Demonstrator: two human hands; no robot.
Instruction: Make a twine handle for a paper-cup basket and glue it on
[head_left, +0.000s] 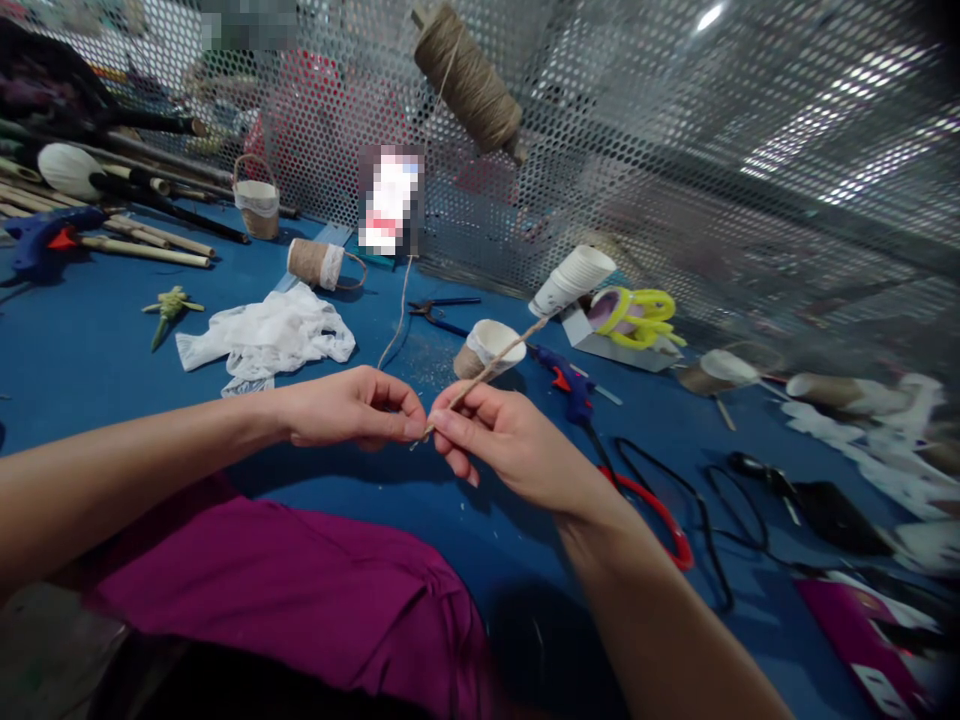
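My right hand (487, 430) pinches a short length of brown twine (491, 366) between thumb and fingers; it slants up to the right over a paper cup (501, 342) partly wrapped in twine. My left hand (360, 408) is closed at the fingertips, touching the twine's lower end beside my right hand. Both hands are above the blue table (330, 500). Behind my left hand lies crumpled white lace (281, 335). A thin strand of twine (402, 305) runs up from behind that hand toward the mesh. A blue glue gun (566, 385) lies right of the cup.
A twine spool (469, 80) hangs on the metal mesh (315, 120). Small twine baskets (259, 208), pliers (442, 312), stacked paper cups (574, 278) and yellow coils (637, 316) stand behind. Red-handled scissors (660, 515) and black cables lie right; bamboo sticks (150, 250) lie left.
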